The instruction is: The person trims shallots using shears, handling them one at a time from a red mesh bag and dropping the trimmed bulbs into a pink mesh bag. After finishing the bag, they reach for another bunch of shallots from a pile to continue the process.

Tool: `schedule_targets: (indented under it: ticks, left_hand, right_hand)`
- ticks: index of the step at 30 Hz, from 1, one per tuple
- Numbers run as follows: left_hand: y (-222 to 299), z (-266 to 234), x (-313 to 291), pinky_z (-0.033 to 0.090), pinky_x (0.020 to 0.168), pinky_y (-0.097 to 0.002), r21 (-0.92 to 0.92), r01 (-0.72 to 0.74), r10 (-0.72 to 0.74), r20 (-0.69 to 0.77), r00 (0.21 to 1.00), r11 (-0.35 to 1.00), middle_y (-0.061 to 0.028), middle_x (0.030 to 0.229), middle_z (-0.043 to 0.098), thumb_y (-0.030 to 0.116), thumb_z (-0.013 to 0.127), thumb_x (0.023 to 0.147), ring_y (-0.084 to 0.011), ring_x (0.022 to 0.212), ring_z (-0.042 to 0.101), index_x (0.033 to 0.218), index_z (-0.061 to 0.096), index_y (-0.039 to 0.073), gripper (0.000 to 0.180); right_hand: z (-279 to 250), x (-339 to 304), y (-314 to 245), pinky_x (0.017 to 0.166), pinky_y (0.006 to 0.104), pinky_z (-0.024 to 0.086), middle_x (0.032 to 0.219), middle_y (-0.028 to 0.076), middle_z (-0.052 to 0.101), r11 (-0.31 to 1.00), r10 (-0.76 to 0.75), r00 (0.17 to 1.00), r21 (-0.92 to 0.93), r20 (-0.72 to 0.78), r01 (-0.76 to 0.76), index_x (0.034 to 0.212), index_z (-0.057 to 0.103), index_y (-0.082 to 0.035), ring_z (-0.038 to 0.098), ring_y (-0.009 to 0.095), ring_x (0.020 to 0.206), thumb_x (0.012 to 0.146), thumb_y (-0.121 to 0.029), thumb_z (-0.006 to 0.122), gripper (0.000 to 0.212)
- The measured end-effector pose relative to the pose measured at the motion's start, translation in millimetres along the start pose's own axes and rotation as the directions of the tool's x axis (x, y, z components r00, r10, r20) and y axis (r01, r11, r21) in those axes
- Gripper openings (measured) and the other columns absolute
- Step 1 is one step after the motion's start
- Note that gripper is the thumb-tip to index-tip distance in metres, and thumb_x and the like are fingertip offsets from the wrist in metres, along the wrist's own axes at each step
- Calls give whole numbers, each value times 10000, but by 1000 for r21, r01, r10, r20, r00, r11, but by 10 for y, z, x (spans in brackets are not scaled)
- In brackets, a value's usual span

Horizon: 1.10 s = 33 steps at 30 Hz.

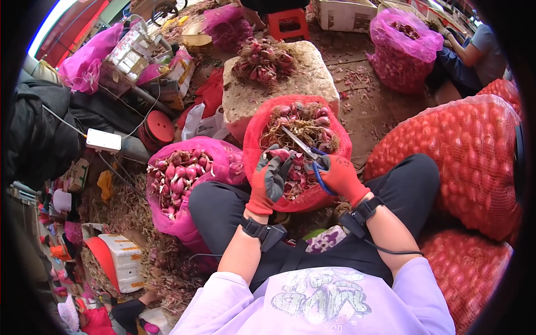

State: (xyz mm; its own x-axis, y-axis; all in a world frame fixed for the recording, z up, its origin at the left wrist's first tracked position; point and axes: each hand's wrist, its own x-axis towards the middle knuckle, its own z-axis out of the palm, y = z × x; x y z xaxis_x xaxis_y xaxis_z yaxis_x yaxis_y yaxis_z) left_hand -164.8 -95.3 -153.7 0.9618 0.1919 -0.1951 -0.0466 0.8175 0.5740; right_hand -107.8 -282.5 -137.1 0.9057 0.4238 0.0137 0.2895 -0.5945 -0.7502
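Both my hands wear red gloves with grey palms, above an open red mesh sack (253,130) between my knees. My left hand (269,181) is closed around a small purple-red shallot (281,153). In my right hand (341,177) is a pair of scissors (319,174) with blue handles; its metal blades point up and left, over the sack. Inside the sack lie shallots (321,118) with dry roots and stalks, and loose papery skins nearer me. To the left, a pink mesh bag (226,159) holds many trimmed, glossy shallots (181,174).
A bunch of shallots (265,60) sits on a pale foam block (315,78) ahead. Large full red mesh sacks (446,159) crowd my right side. At the far right, a person (474,53) sits by another pink sack (402,58). White foam boxes (125,262) and dry trimmings lie left.
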Motion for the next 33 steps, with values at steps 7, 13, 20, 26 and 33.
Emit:
schedule_targets:
  ticks: [7, 13, 20, 26, 33]
  left_hand:
    - [94, 5, 45, 504, 817, -287, 120, -258, 256, 34, 966, 959, -69, 993, 592, -33, 489, 871, -143, 894, 590, 1084, 518, 31, 225]
    - [101, 57, 92, 511, 730, -252, 266, -316, 330, -8, 944, 911, -61, 943, 607, -12, 526, 863, -129, 814, 604, 1083, 524, 25, 224]
    - [81, -83, 120, 530, 740, -275, 178, -309, 320, -33, 947, 934, -74, 954, 611, 60, 570, 865, -163, 841, 615, 1007, 555, 24, 148]
    - [16, -224, 157, 517, 669, -245, 252, -262, 292, -90, 952, 931, -55, 872, 611, 42, 583, 848, -138, 766, 615, 1016, 539, 29, 174]
    - [-183, 147, -24, 481, 622, -202, 560, -321, 380, 13, 925, 764, -39, 878, 590, -30, 525, 848, -92, 712, 592, 1046, 510, 14, 204]
  right_hand:
    - [-83, -205, -264, 586, 413, 431, 672, 196, 579, 995, -14, 975, -94, 223, 35, 772, 649, -35, 580, 350, 643, 772, -430, 623, 396]
    - [-68, -193, -226, 577, 408, 430, 657, 192, 575, 990, -29, 970, -128, 243, 62, 771, 646, -27, 577, 346, 627, 793, -448, 592, 425]
    - [-19, -206, -200, 570, 404, 434, 658, 185, 582, 978, -6, 968, -202, 252, 59, 779, 650, -30, 584, 344, 625, 798, -448, 582, 424]
    - [133, -253, -156, 598, 422, 474, 660, 185, 605, 958, -16, 991, -280, 131, 53, 726, 641, -16, 608, 347, 643, 796, -460, 548, 459]
    - [62, -87, 42, 606, 426, 476, 686, 184, 616, 918, 61, 995, -396, 84, -23, 750, 637, -13, 613, 347, 658, 789, -440, 564, 435]
